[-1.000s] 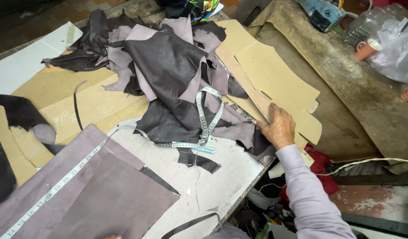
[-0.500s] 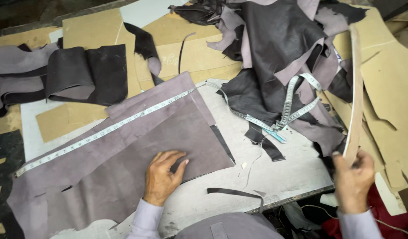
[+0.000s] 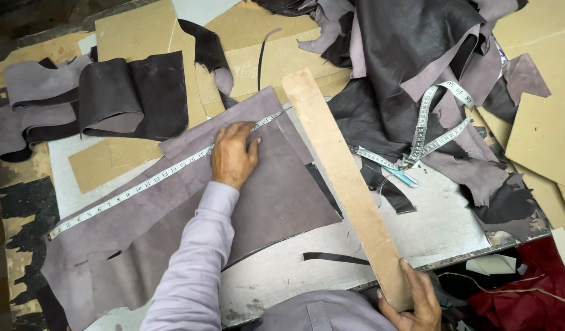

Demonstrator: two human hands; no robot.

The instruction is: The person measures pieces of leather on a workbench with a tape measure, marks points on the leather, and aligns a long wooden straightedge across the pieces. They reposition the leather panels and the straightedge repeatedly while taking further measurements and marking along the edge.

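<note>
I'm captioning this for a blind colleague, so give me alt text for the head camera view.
A person's left hand presses flat on a purple-grey leather sheet beside a white measuring tape, while the right hand holds the near end of a long cardboard strip laid across the worktable. Dark leather scraps and cardboard patterns lie around them.

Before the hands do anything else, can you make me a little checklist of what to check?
1. Left hand flat on the purple leather sheet: ok.
2. Right hand gripping the near end of the long board strip: ok.
3. Strip lying flat on the leather: cannot tell.
4. White tape measure stretched along the leather's edge: ok.
5. Worktable free of loose scraps: not ok.
</note>
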